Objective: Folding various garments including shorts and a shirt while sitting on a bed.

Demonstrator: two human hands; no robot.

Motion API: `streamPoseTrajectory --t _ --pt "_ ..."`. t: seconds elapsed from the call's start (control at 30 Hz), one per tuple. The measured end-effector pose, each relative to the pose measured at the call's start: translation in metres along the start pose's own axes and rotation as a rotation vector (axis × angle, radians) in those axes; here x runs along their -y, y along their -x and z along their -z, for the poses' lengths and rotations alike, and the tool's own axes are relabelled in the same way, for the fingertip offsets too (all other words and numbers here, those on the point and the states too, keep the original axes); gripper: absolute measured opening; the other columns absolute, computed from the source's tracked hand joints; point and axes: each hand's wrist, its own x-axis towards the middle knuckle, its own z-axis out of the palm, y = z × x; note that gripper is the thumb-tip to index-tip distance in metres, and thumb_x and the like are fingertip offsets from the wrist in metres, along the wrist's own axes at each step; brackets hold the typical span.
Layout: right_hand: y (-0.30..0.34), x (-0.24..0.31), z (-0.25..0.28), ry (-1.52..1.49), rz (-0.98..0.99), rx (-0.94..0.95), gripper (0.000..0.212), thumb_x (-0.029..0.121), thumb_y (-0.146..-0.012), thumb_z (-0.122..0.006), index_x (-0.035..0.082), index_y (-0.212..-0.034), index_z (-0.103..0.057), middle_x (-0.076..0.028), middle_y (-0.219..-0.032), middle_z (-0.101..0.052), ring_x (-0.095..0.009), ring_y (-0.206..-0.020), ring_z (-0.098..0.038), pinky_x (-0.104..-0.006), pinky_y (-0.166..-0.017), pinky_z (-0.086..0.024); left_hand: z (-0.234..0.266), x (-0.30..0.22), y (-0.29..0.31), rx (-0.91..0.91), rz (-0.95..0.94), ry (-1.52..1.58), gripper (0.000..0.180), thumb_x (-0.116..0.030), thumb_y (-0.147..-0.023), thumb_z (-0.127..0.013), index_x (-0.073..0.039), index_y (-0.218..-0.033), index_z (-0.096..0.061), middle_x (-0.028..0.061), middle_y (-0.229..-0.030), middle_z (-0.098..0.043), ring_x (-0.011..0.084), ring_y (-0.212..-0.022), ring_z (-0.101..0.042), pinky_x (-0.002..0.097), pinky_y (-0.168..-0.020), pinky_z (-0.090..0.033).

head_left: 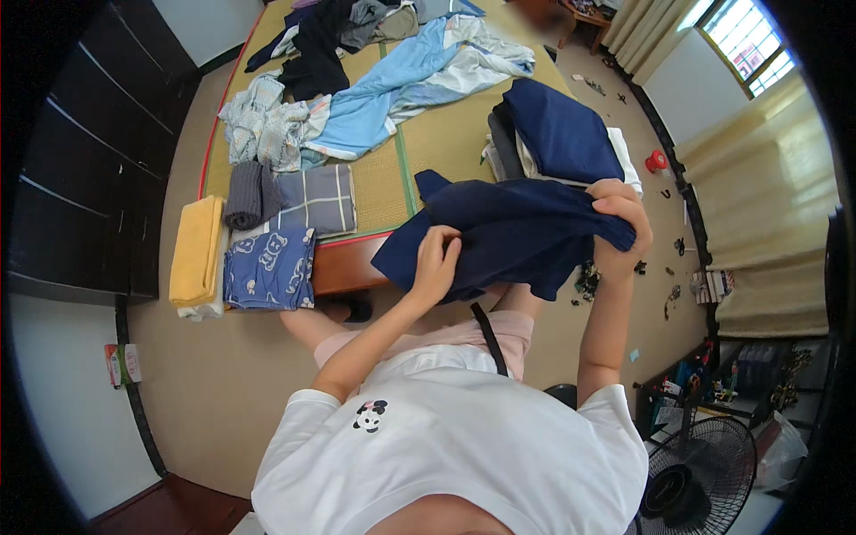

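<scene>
A dark navy garment (508,232) hangs in front of me above my lap, bunched and creased, so its exact kind is hard to make out. My right hand (621,223) grips its right end, with the fingers wrapped over the gathered cloth. Near the garment's left part, my left hand (437,265) has curled fingers pinching the fabric. Just beyond, on the bed's right front corner, lies a folded navy garment (566,134) on top of a stack of grey and white clothes.
On the bed mat (379,178) are a light blue garment (366,102), a patterned heap (265,120) and dark clothes (319,53). A yellow folded towel (197,250), blue bear-print cloth (270,267) and grey roll (250,196) line the left front. A fan (695,481) stands behind right.
</scene>
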Motion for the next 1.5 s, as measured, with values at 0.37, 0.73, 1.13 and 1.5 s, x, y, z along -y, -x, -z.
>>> streamPoseTrajectory --t 0.37,0.73,1.13,1.5 --pt "-0.019 0.008 -0.001 -0.035 0.055 -0.003 0.016 -0.003 -0.067 -0.06 -0.001 -0.082 -0.054 -0.014 -0.079 -0.056 -0.022 -0.07 -0.055 -0.0294 -0.064 -0.043 0.02 -0.007 -0.026 0.602 0.736 0.574 0.042 -0.027 -0.086 -0.047 -0.001 -0.12 -0.043 0.0061 -0.117 -0.049 0.0145 -0.1 -0.049 0.0254 -0.086 -0.037" --pt "-0.001 0.005 0.024 0.22 -0.197 -0.065 0.029 -0.011 -0.06 -0.058 0.0 -0.087 -0.055 -0.011 -0.086 -0.057 -0.021 -0.081 -0.055 -0.0282 -0.077 -0.041 0.123 -0.035 -0.054 0.137 0.349 0.384 0.027 -0.001 -0.081 -0.048 0.001 -0.108 -0.049 0.0037 -0.091 -0.059 0.0085 -0.08 -0.055 0.0218 -0.074 -0.042" --pt "0.009 0.008 0.018 0.206 -0.193 -0.011 0.028 -0.009 -0.06 -0.057 -0.001 -0.086 -0.056 -0.012 -0.084 -0.057 -0.022 -0.079 -0.055 -0.0285 -0.074 -0.041 0.14 -0.063 -0.055 0.11 0.238 0.32 0.025 0.001 -0.074 -0.057 -0.004 -0.098 -0.053 0.0019 -0.081 -0.057 0.007 -0.069 -0.055 0.0199 -0.056 -0.044" --pt "0.03 0.014 -0.027 0.249 -0.013 0.214 0.026 0.002 -0.055 -0.059 0.003 -0.081 -0.059 -0.009 -0.076 -0.057 -0.026 -0.067 -0.054 -0.0324 -0.059 -0.041 0.101 0.011 0.008 0.175 0.175 -0.652 0.026 -0.001 -0.073 -0.047 -0.003 -0.098 -0.039 0.0225 -0.062 -0.053 0.041 -0.062 -0.053 0.0484 -0.056 -0.041"
